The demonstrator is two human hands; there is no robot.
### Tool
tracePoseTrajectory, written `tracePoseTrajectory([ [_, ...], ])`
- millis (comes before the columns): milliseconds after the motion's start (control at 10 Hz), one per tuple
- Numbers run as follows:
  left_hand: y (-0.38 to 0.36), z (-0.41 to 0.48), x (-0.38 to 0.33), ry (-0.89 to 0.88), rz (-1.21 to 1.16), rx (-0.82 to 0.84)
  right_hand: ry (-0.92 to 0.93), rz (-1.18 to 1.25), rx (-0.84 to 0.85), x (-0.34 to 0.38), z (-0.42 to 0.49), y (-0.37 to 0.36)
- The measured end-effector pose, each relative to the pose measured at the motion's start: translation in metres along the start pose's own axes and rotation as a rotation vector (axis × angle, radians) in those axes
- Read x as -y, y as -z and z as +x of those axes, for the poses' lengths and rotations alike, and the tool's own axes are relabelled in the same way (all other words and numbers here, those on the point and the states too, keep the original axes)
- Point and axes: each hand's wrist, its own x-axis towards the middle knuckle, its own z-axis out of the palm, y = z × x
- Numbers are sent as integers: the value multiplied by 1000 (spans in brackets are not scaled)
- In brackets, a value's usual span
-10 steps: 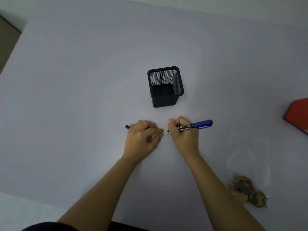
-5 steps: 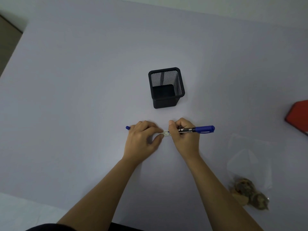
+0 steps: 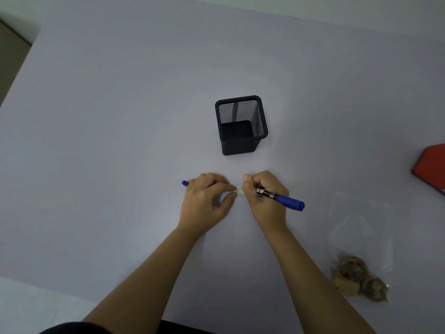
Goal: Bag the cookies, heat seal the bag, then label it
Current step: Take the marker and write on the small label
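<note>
A clear plastic bag lies at the lower right with several brown cookies in its near end. My right hand grips a blue marker, its tip down on a small white label on the table. My left hand rests beside it, thumb and forefinger pinching the label's left end. A small blue cap pokes out from behind my left hand's fingers.
A black mesh pen holder stands just beyond my hands. A red object is cut off by the right edge. The lilac table surface stretches wide to the left and far side.
The marker's rear end has swung down toward me, from roughly level to slanting to the lower right. My left hand and the label stay in place.
</note>
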Motion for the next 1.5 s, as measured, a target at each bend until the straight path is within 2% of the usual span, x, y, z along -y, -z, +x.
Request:
tracePoseTrajectory([
  [1500, -1, 1, 1, -5, 6, -5, -27, 45, 20, 0, 1, -1],
])
